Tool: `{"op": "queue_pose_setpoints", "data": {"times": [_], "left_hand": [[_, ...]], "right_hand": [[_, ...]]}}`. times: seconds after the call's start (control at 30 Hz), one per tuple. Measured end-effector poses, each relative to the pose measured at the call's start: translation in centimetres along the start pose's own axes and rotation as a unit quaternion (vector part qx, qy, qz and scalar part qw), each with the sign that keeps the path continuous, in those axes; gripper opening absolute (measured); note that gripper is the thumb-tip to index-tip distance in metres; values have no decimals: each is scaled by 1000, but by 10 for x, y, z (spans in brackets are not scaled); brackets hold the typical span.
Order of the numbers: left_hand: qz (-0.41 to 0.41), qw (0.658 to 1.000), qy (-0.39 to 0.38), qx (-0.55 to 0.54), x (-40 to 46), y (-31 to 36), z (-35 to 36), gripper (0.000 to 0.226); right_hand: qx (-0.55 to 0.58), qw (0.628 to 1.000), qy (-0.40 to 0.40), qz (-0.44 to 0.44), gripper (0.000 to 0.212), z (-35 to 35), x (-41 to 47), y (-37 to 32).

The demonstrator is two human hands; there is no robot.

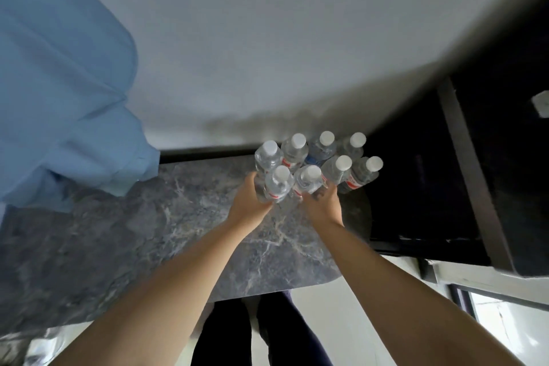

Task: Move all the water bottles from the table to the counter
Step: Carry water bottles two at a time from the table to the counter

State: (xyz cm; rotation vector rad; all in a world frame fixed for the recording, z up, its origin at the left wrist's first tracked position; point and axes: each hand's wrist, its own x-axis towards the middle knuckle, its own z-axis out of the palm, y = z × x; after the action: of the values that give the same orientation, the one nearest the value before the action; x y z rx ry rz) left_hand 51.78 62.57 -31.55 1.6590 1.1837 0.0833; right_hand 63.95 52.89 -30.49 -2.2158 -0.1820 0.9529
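Several clear water bottles with white caps stand bunched at the far right corner of a grey marble counter (154,217). My left hand (249,202) is wrapped around the front left bottle (277,184), the one with a red label. My right hand (322,202) grips the bottle beside it (307,180). Behind them stand more bottles, among them one at the far left (269,156) and one at the right end (364,174). Both arms reach forward from the bottom of the view.
A light blue cloth (59,83) hangs over the counter's left side. A pale wall (267,38) rises behind the bottles. A dark cabinet or appliance (475,157) stands to the right. My dark trousers and pale floor (341,321) show below the counter's rounded edge.
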Motion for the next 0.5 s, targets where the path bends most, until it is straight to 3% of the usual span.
{"op": "queue_pose_setpoints", "data": {"times": [0.13, 0.23, 0.4, 0.5], "left_hand": [[-3, 998, -1, 64, -25, 34, -33, 66], [17, 992, 23, 123, -53, 58, -63, 63], [44, 967, 101, 229, -102, 66, -120, 51], [35, 952, 143, 268, -142, 51, -160, 48]], "right_hand": [[-78, 995, -14, -66, 72, -32, -23, -42], [-212, 957, -35, -196, 64, -47, -46, -83], [-506, 752, -87, -413, 46, -36, -85, -129], [-550, 681, -109, -471, 45, -6, -118, -146]]}}
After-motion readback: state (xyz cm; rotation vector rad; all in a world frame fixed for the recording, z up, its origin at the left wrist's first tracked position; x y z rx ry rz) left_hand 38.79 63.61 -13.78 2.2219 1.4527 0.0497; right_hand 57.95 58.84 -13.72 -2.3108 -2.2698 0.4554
